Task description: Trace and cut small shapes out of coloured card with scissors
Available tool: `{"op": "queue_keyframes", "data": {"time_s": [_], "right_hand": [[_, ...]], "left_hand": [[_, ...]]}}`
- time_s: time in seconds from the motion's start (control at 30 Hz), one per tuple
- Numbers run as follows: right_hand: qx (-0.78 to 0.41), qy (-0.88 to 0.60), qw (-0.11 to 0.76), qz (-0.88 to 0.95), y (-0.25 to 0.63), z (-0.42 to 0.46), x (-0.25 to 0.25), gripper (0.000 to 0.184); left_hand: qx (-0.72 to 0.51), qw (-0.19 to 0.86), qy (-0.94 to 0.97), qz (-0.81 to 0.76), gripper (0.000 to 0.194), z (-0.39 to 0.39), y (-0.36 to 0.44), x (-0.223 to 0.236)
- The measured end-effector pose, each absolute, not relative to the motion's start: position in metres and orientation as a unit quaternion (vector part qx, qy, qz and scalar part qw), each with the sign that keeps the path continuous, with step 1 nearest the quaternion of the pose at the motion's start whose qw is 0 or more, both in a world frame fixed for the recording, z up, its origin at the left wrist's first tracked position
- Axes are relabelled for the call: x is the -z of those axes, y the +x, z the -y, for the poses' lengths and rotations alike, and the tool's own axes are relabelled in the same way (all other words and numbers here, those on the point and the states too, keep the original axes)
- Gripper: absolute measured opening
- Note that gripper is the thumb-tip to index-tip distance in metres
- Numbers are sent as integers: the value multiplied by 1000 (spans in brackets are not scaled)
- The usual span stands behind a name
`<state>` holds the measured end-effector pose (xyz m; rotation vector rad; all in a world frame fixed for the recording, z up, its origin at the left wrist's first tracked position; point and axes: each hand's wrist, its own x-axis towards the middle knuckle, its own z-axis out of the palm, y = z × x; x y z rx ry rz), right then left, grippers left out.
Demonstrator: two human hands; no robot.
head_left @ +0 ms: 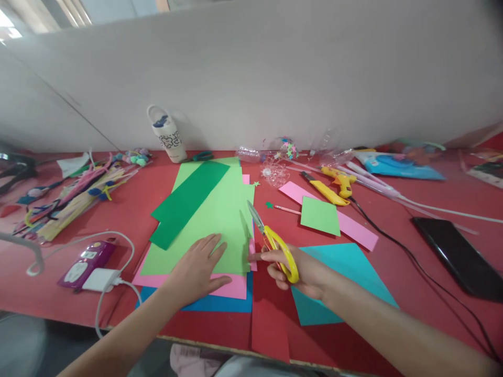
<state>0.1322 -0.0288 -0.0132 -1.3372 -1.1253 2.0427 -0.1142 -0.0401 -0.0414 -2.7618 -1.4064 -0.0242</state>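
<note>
My left hand (pixel 201 269) lies with fingers spread on a light green paper sheet (pixel 212 209), at its lower part. Yellow-handled scissors (pixel 277 243) are in my right hand (pixel 288 267), blades closed and pointing away from me. The right index finger reaches toward the right edge of the light green sheet. A dark green paper strip (pixel 188 201) rests on that sheet. Pink paper (pixel 231 285) and blue paper (pixel 220 303) show beneath it. Beside my right forearm is a teal paper sheet (pixel 346 262), partly covered by the arm.
Right of the sheets lie a green paper square (pixel 320 215), yellow cutter (pixel 324 188), yellow glue gun (pixel 341 182) with cable, and black phone (pixel 458 256). A tumbler (pixel 170 137) stands at the back. At left are pipe cleaners (pixel 78 193) and a purple power socket (pixel 86 264).
</note>
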Motion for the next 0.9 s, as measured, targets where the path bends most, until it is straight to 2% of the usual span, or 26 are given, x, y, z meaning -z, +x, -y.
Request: {"op": "queue_keyframes", "data": {"time_s": [0.1,0.23,0.33,0.5,0.6,0.73,0.8,0.9], "right_hand": [[-732,-485,221,425,128,28,14,19],[-684,-513,217,471,133,25,12,17],[-610,-548,239,520,145,19,8,17],[-513,-599,283,546,168,16,5,20],[-560,-591,267,515,168,22,7,16],[-670,-535,265,442,150,32,11,17],[-701,-512,274,413,140,36,12,19],[-739,-477,302,368,130,37,7,22]], "left_hand": [[5,29,-894,447,57,42,-110,42],[1,9,-909,418,32,49,-102,42],[14,4,-902,431,33,51,-98,40],[72,30,-835,545,27,36,-110,30],[108,52,-816,566,37,28,-123,20],[76,76,-875,473,52,28,-127,10],[43,65,-900,429,52,32,-122,11],[39,42,-911,408,41,39,-109,19]]}}
